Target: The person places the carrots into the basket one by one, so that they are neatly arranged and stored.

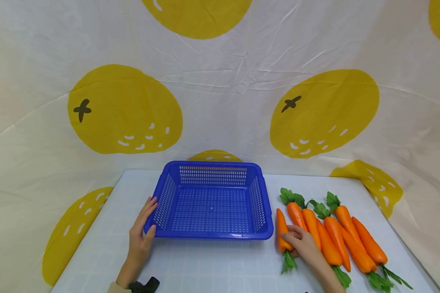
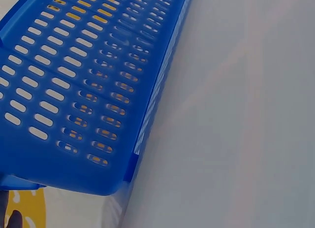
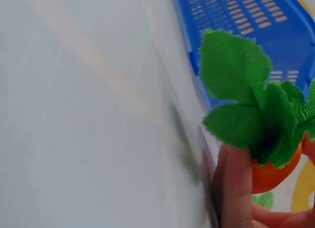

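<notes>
A blue plastic basket [image 1: 209,235] with slotted walls stands on the table, nothing inside it. At its left side, my left hand [image 1: 141,236] touches the rim with fingers spread along the outside. To the right of the basket, my right hand [image 1: 303,243] grips an orange carrot [image 1: 281,228] with green leaves, thumb and fingers about its thick end. In the right wrist view the leaves [image 3: 236,65] of this carrot hide part of the basket. Several more carrots [image 1: 326,240] lie side by side just right of this hand.
The table [image 1: 212,268] has a pale checked cover. Behind it hangs a white cloth [image 1: 220,118] printed with large yellow fruit. Carrot leaves [image 1: 379,280] reach toward the table's right edge.
</notes>
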Tool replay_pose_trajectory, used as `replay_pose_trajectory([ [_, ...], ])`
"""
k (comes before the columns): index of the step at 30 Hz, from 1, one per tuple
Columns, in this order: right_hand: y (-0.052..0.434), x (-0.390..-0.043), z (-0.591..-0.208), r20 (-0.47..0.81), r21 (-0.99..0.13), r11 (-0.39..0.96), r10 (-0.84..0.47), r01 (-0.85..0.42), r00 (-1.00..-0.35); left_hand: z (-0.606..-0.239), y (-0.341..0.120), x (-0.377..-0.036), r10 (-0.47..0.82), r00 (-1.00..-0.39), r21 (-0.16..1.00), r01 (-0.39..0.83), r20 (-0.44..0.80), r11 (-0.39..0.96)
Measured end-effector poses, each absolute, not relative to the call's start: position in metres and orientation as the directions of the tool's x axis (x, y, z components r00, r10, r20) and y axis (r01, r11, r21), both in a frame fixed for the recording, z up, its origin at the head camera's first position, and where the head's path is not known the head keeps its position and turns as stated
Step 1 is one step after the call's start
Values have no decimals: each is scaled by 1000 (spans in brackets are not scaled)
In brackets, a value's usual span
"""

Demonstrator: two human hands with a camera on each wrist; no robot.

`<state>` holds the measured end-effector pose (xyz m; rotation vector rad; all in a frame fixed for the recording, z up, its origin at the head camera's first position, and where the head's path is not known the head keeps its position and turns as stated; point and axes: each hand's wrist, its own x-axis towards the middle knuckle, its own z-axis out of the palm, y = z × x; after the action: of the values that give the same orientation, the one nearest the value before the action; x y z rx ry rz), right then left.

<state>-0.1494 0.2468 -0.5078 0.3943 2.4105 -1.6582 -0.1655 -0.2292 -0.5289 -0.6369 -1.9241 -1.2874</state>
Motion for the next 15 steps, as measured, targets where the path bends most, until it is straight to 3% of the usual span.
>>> replay_pose_trajectory([
  [8,251,-150,-517,-333,-932,112,116,346,-936,-504,-217,-154,12,-569,527,768,822,363],
  [15,252,-151,-520,-277,-957,50,113,284,-954,-495,-213,-152,2,-564,525,771,826,360],
])
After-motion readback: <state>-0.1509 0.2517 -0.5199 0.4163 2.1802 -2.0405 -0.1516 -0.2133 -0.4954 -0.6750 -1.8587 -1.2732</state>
